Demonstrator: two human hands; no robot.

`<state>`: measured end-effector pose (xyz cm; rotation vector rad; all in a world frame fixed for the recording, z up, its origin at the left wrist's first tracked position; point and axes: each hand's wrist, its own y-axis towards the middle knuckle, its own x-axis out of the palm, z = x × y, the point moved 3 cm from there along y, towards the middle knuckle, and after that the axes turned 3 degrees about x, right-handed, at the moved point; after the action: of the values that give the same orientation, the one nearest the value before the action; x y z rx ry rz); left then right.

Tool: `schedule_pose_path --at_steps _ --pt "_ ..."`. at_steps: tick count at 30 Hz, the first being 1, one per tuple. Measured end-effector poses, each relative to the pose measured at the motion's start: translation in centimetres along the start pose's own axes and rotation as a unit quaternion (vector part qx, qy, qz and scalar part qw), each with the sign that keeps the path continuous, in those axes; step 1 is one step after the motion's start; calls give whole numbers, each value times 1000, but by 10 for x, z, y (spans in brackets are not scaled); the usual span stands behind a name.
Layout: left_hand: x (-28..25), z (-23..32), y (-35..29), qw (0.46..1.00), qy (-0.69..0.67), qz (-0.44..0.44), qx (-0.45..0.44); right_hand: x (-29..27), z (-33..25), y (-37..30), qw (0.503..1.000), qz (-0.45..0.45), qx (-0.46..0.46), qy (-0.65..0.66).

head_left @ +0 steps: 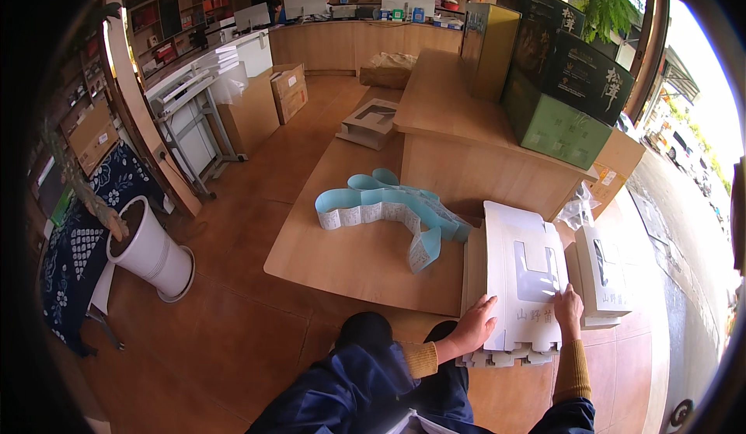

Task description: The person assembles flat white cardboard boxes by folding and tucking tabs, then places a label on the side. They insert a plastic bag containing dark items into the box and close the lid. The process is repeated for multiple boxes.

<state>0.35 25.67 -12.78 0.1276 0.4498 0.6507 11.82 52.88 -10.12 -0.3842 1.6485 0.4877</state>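
A light grey unfolded cardboard box with a clear window lies on a stack of similar flat blanks, whose notched ends stick out at the near side. My left hand is closed on its near left edge, the fingers reaching onto the top. On the opposite edge my right hand is closed, with its fingertips at the rim. What the fingers do underneath is hidden. Left of the stack, a long strip of pale blue-backed labels lies in loops on the low wooden table.
Right of the stack stands a white windowed box. Another grey windowed box lies on the table's far end. Dark and green cartons sit on the raised wooden counter. A white planter stands on the floor at left.
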Motion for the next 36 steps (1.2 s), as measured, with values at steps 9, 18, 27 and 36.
schedule_pose_path --at_steps 9,18,27,36 --pt "1 -6 42 941 -266 43 -204 5 20 17 984 53 -26 168" --pt "-5 1 -23 838 -519 -17 -165 -29 7 -7 854 -100 6 511" --pt "-147 -8 -85 926 -329 178 -44 -98 -109 -111 712 -212 -178 645" --pt "-195 -13 -144 910 -290 281 -88 -34 -165 -166 674 -272 -124 676"
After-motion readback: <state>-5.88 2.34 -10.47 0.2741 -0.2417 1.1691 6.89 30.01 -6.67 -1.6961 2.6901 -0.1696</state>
